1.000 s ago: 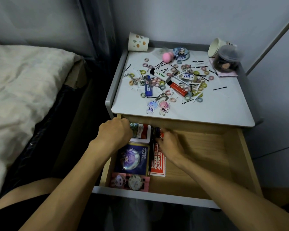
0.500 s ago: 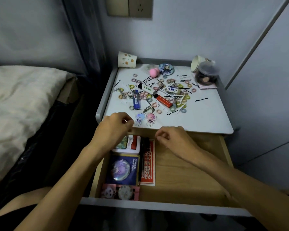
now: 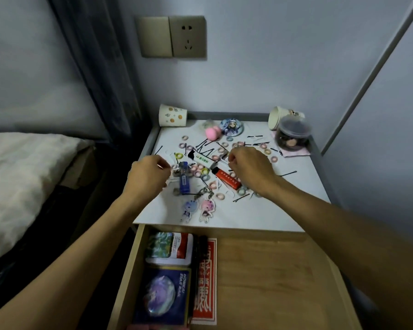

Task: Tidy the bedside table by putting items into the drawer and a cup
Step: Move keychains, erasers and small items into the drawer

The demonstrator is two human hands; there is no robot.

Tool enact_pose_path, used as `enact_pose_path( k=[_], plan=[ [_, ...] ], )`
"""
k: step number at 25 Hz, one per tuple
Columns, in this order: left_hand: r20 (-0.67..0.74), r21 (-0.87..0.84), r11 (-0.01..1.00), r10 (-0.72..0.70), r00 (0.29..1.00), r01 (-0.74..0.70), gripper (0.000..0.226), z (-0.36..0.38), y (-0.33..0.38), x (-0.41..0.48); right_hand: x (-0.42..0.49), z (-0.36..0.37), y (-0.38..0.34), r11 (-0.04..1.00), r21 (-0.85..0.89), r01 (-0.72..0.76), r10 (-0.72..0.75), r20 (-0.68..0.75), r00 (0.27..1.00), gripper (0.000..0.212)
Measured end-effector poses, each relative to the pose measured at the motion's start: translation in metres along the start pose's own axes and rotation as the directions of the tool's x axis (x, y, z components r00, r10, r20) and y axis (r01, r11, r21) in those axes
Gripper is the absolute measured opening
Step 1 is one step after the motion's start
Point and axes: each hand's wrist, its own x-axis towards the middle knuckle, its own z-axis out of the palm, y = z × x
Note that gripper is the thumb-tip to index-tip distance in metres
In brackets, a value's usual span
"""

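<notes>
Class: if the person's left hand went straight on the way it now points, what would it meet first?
Probably the blue lighter, lying just beyond the left hand; the hand's height above the table is unclear.

A white-topped bedside table with a grey rim (image 3: 284, 198) carries scattered pastel hair ties (image 3: 274, 159) and black bobby pins (image 3: 287, 173). Among them lie a blue lighter (image 3: 184, 181) and a red lighter (image 3: 228, 179). Two acrylic figure keychains (image 3: 206, 208) lie near the front edge, and a dotted paper cup (image 3: 172, 115) lies on its side at the back left.

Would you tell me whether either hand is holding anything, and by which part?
It cannot be told: the left hand and the right hand curl over the hair ties, their fingertips hiding any pinch.
</notes>
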Motion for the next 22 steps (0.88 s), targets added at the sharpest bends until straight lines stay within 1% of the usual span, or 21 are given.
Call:
enact_pose_path(
  k=[2,3,6,8,10,13,15,17,20,22],
  plan=[
    [-0.058,0.037,0.998,-0.040,0.998,0.042,0.014,0.005,-0.007,0.022,0.011,0.006,-0.003,0.995,-0.093,0.045,-0.046,-0.002,0.999,0.013],
    [-0.079,0.084,0.995,-0.047,0.996,0.053,0.015,0.007,-0.008,0.032,0.015,0.008,-0.004,0.992,-0.117,0.053,-0.053,0.003,0.999,0.014],
    [-0.105,0.279,0.956,-0.066,0.992,0.093,0.020,0.013,-0.006,0.053,0.022,0.009,-0.007,0.986,-0.155,0.058,-0.056,0.019,0.998,0.012],
    [-0.099,0.362,0.927,-0.070,0.993,0.102,0.023,0.018,-0.005,0.060,0.023,0.009,-0.008,0.987,-0.152,0.054,-0.047,0.052,0.998,0.015],
    [-0.095,0.420,0.903,-0.048,0.994,0.084,0.024,0.023,-0.005,0.065,0.024,0.010,-0.004,0.997,-0.072,0.034,-0.030,0.054,0.998,0.017],
    [-0.109,0.449,0.889,-0.043,0.993,0.087,0.028,0.025,-0.006,0.069,0.023,0.006,0.000,0.980,0.193,-0.044,0.043,0.009,0.999,0.017],
    [-0.117,0.407,0.905,-0.078,0.990,0.120,0.031,0.024,-0.005,0.070,0.016,0.001,-0.001,0.936,0.343,-0.074,0.076,0.007,0.997,0.018],
    [-0.128,0.313,0.937,-0.120,0.984,0.155,0.037,0.023,-0.004,0.070,0.007,-0.003,-0.003,0.893,0.440,-0.092,0.102,0.000,0.995,0.019],
    [-0.158,0.025,0.988,-0.143,0.977,0.149,0.041,0.016,0.000,0.069,-0.003,-0.007,-0.004,0.864,0.490,-0.116,0.128,0.008,0.992,0.020],
    [-0.152,-0.130,0.985,-0.135,0.979,0.115,0.041,0.012,0.002,0.067,-0.007,-0.010,-0.005,0.864,0.489,-0.119,0.125,0.020,0.992,0.018]
  ],
)
